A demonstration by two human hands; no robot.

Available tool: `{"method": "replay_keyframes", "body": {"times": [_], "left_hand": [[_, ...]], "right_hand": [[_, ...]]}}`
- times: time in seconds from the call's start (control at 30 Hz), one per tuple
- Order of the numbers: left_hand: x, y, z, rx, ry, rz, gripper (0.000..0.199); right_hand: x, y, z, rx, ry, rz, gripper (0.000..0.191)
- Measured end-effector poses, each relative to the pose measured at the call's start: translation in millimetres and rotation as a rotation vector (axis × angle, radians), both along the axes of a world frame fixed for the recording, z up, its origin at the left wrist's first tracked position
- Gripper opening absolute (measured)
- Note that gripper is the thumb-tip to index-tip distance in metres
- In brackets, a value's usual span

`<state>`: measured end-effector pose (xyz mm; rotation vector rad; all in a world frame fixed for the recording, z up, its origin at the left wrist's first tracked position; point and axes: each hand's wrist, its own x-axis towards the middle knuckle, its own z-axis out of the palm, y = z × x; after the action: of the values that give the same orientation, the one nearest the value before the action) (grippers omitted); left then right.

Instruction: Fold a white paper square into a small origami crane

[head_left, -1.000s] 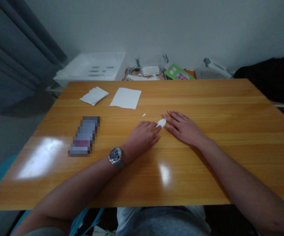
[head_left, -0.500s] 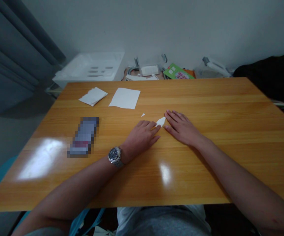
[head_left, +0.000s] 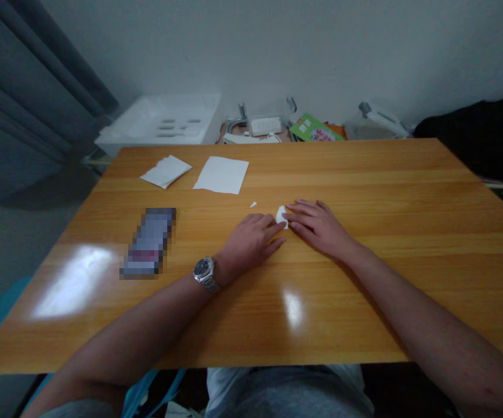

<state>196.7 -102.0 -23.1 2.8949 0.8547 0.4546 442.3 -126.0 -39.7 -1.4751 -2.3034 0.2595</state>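
Note:
A small white piece of paper (head_left: 281, 215), seemingly folded, lies on the table between my two hands. My left hand (head_left: 253, 241), with a metal watch (head_left: 204, 270) on its wrist, holds the paper down with its fingertips; its thumb stands apart, resting near the tabletop. From the other side, my right hand (head_left: 316, 226) reaches in with fingers stretched out and slightly spread, the fingertips at the paper's right edge. A tiny white scrap (head_left: 253, 204) lies just beyond my left hand.
A white square sheet (head_left: 221, 175) and a folded white paper (head_left: 166, 172) lie at the far left of the wooden table (head_left: 386, 186). A blurred-out phone (head_left: 149, 241) lies left of my left hand. Behind the table are a white tray (head_left: 177, 116) and a green booklet (head_left: 314, 128).
The small paper has turned more upright and shifted slightly left. My right hand has moved left, its fingertips now at the paper. My left hand has barely moved.

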Motion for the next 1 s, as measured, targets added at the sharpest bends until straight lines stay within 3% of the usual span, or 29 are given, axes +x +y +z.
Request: {"method": "replay_keyframes", "body": {"times": [0.3,0.57,0.7,1.0], "left_hand": [[-0.1,3.6,-0.8,-0.002,-0.129,0.242,0.032],[-0.1,5.8,-4.9,-0.020,-0.106,0.223,0.031],[-0.1,7.0,-5.5,-0.043,-0.132,0.210,0.029],[0.4,11.2,-10.9,-0.106,-0.209,0.157,0.027]], "right_hand": [[-6.6,0.0,-4.9,0.030,0.047,0.037,0.034],[-15.7,-0.9,-2.7,0.044,0.098,-0.023,0.032],[-18.0,-0.5,-2.3,0.035,0.168,-0.051,0.041],[-15.0,1.4,-8.5,0.056,0.182,-0.042,0.037]]}}
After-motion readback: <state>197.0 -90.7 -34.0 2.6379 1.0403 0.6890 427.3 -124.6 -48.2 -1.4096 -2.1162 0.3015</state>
